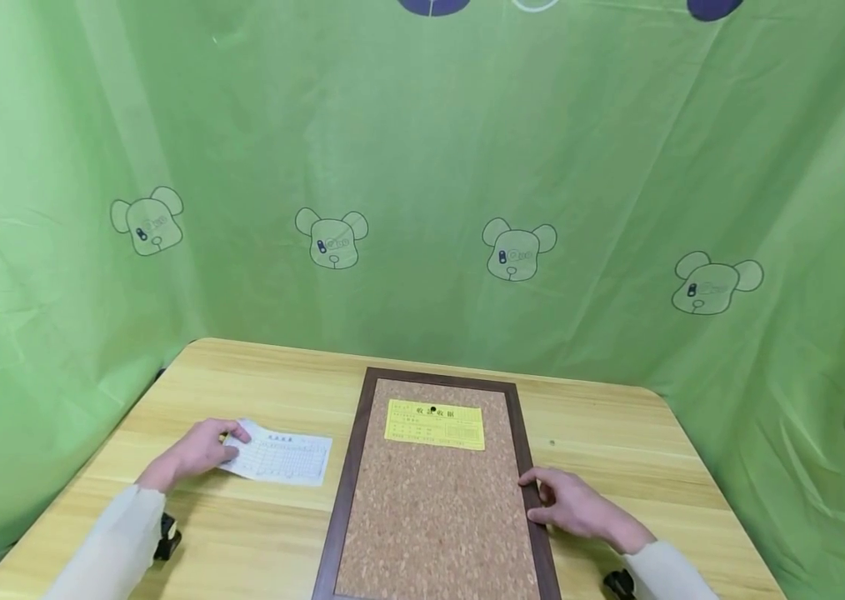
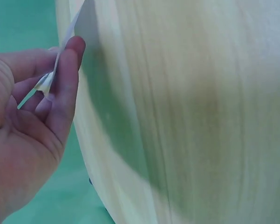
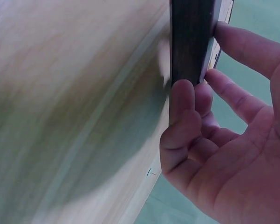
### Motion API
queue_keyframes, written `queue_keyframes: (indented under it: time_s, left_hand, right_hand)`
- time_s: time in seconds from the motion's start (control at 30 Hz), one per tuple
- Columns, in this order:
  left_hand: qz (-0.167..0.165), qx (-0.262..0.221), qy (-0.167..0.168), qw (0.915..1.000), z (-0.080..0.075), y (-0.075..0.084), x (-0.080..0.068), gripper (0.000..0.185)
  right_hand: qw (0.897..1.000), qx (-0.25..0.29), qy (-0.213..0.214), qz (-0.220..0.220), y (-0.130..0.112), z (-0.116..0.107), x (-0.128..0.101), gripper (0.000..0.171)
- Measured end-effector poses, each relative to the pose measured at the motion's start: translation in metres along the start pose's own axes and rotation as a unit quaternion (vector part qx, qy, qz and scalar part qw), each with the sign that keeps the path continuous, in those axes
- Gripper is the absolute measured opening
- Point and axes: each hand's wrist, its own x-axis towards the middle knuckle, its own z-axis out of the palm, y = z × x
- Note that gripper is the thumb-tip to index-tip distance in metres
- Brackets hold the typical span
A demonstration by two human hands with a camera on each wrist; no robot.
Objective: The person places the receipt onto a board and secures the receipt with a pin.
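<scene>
Left hand (image 1: 201, 447) pinches white slip (image 1: 286, 458), lower left of view; right hand (image 1: 578, 503) grips board (image 1: 437, 517) edge, lower centre. Risk: slip may crease under tight pinch; uneven right-hand pull could skew board.

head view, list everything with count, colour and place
table: 1, pale wood, bottom
corkboard: 1, brown, dark frame, on table
yellow slip: 1, yellow, on corkboard
dot: 1, black, on yellow slip
white slip: 1, white, left of corkboard
scrap: 1, yellowish, at white slip, unclear what
curtain: 1, green, behind table
bear heads: 6, pale green, on curtain
shapes: 2, purple, top edge
arc: 1, white, top edge
sleeves: 2, white, bottom
devices: 2, black, beside sleeves
left hand: 1, bare, gripping white slip
right hand: 1, bare, gripping corkboard edge
</scene>
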Motion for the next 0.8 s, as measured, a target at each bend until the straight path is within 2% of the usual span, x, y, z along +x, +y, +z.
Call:
queue_keyframes:
  time_s: [0.1,0.27,0.53,0.8]
  left_hand:
    - [-0.016,-0.031,-0.004,0.9994,0.0004,0.0013,-0.0004,0.03]
    - [-0.016,-0.056,-0.005,0.9983,0.0005,-0.0001,-0.0005,0.035]
    - [-0.023,-0.097,0.013,0.995,-0.0028,-0.003,-0.0022,0.035]
    - [-0.029,-0.166,0.017,0.9855,-0.0069,-0.0018,-0.0035,0.035]
  right_hand:
    - [1.0,-0.002,-0.002,0.005,0.0002,0.0002,0.0003,0.041]
    - [1.0,-0.002,-0.005,0.004,0.0011,0.001,0.0001,0.04]
    - [1.0,-0.001,-0.009,0.006,0.0014,0.0004,0.0002,0.04]
    - [1.0,0.004,-0.017,-0.002,0.0023,-0.0011,-0.0009,0.04]
